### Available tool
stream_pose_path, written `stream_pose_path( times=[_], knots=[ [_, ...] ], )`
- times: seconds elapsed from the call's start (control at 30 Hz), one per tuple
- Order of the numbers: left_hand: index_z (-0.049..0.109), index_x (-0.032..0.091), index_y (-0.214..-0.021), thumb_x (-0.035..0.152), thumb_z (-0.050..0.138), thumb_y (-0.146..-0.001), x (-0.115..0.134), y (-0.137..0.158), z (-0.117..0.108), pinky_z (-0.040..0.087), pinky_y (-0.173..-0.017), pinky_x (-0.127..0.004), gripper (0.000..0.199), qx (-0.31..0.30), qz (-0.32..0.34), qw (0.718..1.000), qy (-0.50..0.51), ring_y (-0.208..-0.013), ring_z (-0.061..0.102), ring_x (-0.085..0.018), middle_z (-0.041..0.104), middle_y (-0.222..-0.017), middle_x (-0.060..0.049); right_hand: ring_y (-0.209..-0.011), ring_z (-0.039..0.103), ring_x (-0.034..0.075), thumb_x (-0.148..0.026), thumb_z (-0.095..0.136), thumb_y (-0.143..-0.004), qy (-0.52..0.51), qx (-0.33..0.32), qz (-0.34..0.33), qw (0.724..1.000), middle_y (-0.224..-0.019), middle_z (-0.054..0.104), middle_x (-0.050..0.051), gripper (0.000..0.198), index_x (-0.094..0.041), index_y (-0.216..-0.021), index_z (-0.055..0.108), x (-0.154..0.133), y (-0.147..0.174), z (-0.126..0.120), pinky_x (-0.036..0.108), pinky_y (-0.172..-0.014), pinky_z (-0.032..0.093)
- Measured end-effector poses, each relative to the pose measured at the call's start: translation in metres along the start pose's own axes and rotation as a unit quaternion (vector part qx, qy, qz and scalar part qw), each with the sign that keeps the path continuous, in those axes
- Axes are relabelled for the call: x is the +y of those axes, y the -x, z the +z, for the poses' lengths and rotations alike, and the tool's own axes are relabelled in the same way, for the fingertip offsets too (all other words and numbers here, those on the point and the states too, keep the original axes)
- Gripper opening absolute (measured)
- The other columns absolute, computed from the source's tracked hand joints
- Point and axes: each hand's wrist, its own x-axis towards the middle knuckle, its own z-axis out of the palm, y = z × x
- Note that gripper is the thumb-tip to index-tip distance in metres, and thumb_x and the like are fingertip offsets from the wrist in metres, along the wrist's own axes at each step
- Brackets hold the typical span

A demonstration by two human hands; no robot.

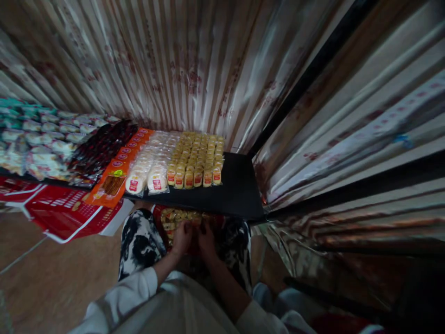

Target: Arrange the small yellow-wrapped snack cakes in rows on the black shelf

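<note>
Between my knees is a red box (157,214) holding many small yellow wrapped snack packets (173,216). My left hand (182,237) is over the box with its fingers curled together. Close beside it on the right, my right hand (206,237) also has bent, closed fingers reaching into the box. The dim light hides what either hand grips. Just beyond the box, rows of yellow wrapped snack packets (196,160) stand on a black bench (239,185). To their left lie white round wrapped cakes (158,178).
Farther left on the bench are orange snack packs (113,178), dark shiny packets (102,148) and white-and-green packets (38,132). A red carton (66,208) stands below its front edge. A striped curtain (194,65) hangs behind, and a black bar (306,83) slants on the right.
</note>
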Motion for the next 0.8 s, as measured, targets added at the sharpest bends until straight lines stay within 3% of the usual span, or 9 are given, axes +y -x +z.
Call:
stream_pose_path(
  times=[0.1,0.23,0.43,0.6,0.8],
  knots=[
    [0.055,0.017,-0.083,0.025,0.042,-0.079,0.012,0.011,-0.012,0.048,-0.076,-0.033,0.016,0.016,0.054,0.998,0.018,-0.080,0.058,-0.018,0.061,-0.082,-0.006,-0.107,0.058,0.027,-0.043,0.054,-0.072,0.035,0.001,-0.012,0.999,-0.112,0.065,0.013,0.044,-0.015,-0.106,0.063,-0.022,0.012,-0.007,0.041,-0.096,0.041],
    [0.053,0.018,-0.087,0.024,0.044,-0.078,0.035,0.020,-0.025,0.048,-0.077,-0.035,0.015,0.027,0.117,0.992,0.033,-0.082,0.057,-0.019,0.059,-0.085,-0.006,-0.109,0.056,0.024,-0.043,0.051,-0.078,0.056,-0.002,-0.079,0.995,-0.115,0.063,0.011,0.043,-0.017,-0.111,0.060,-0.049,0.021,-0.018,0.040,-0.097,0.040],
    [0.052,0.018,-0.101,0.019,0.044,-0.080,0.073,0.011,-0.023,0.044,-0.090,-0.036,0.023,0.013,0.231,0.971,0.057,-0.099,0.053,-0.019,0.058,-0.102,-0.008,-0.105,0.056,0.023,-0.041,0.050,-0.081,0.080,0.021,-0.152,0.985,-0.115,0.060,0.011,0.042,-0.018,-0.116,0.056,-0.087,0.002,-0.035,0.039,-0.094,0.042],
    [0.055,0.017,-0.108,0.017,0.046,-0.079,0.107,-0.010,-0.007,0.042,-0.095,-0.034,0.031,0.008,0.228,0.973,0.034,-0.104,0.052,-0.019,0.055,-0.108,-0.009,-0.088,0.060,0.020,-0.039,0.050,-0.080,0.064,0.042,-0.178,0.981,-0.106,0.059,0.009,0.045,-0.021,-0.121,0.052,-0.108,-0.034,-0.049,0.033,-0.078,0.051],
    [0.051,0.014,-0.118,0.017,0.039,-0.082,0.131,-0.040,0.021,0.041,-0.098,-0.034,0.037,0.000,0.213,0.977,0.030,-0.109,0.052,-0.019,0.055,-0.114,-0.012,-0.085,0.061,0.018,-0.037,0.050,-0.079,0.067,0.062,-0.204,0.975,-0.104,0.057,0.010,0.046,-0.018,-0.121,0.053,-0.124,-0.082,-0.058,0.030,-0.076,0.052]
  ],
)
